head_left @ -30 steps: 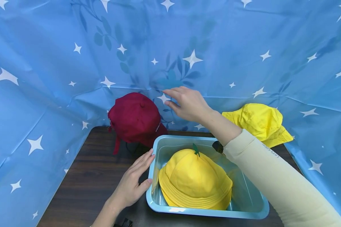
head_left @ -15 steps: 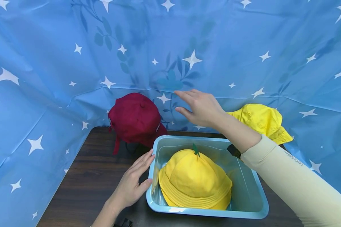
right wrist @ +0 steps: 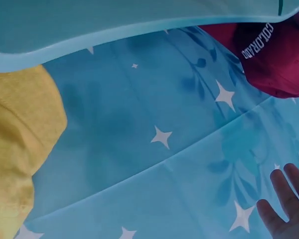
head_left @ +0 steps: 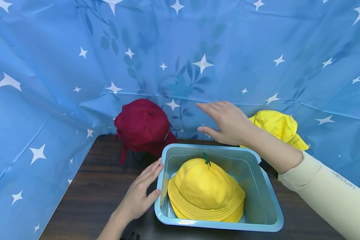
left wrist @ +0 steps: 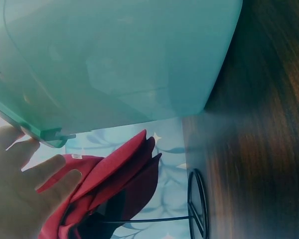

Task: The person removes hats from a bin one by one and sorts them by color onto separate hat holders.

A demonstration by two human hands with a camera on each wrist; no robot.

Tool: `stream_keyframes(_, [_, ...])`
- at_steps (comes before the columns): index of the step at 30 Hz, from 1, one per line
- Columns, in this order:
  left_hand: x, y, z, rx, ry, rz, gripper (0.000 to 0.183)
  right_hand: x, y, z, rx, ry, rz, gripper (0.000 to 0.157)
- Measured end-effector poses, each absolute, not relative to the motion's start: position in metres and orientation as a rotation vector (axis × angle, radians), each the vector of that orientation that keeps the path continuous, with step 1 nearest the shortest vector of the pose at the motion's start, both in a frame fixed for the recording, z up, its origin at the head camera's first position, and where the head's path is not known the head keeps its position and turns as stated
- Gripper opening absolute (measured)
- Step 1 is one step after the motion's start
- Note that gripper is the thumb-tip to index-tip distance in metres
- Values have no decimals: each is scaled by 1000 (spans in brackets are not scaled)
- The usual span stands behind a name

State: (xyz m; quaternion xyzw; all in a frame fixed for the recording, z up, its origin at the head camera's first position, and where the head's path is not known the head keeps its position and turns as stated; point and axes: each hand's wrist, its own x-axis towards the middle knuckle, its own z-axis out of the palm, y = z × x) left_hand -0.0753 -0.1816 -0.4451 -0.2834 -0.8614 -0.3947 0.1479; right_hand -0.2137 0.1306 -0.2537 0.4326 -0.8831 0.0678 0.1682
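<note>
A yellow bucket hat [head_left: 208, 190] with a green leaf on its crown lies in a light blue plastic basin [head_left: 271, 200]. My left hand [head_left: 139, 190] rests with extended fingers against the basin's left rim. Above the basin's far edge, my right hand [head_left: 226, 123] hovers with straight fingers and holds nothing. It overlaps part of a second yellow hat [head_left: 277, 128] at the back right. Behind the basin's left corner, a dark red baseball cap [head_left: 145, 126] sits raised; in the left wrist view a black wire stand [left wrist: 197, 209] shows beneath the red cap [left wrist: 109, 184].
The dark wood table [head_left: 84, 186] carries everything. A blue cloth [head_left: 54, 66] with white stars hangs behind and along the sides. White lettering marks the red cap [right wrist: 279, 55] in the right wrist view.
My right hand has moved right and slightly down, away from the red cap and toward the yellow hat at the back. The left hand and the basin have stayed in place.
</note>
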Motion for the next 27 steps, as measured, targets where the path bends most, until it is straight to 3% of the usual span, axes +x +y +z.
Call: stream_keyframes(27, [-76,-181,-445,-802,-2493,-1158,65,-189,168,-290,1298,-2665,288,86])
